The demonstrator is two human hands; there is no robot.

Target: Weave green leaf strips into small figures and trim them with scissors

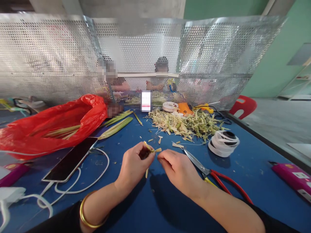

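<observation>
My left hand (135,164) and my right hand (178,170) meet over the blue table (150,200), close to me. Between their fingertips they pinch a small folded piece of pale green leaf strip (151,149); a short end hangs below my left hand. A gold bangle (85,213) circles my left wrist. Red-handled scissors (213,176) lie on the table just right of my right hand, blades pointing away from me.
A heap of leaf trimmings (187,123) lies beyond my hands, a white tape roll (223,143) to its right. A red plastic bag (53,124) with long leaves sits left, beside a phone (70,160) with white cable. A perforated metal screen (155,58) stands behind; two people sit beyond it.
</observation>
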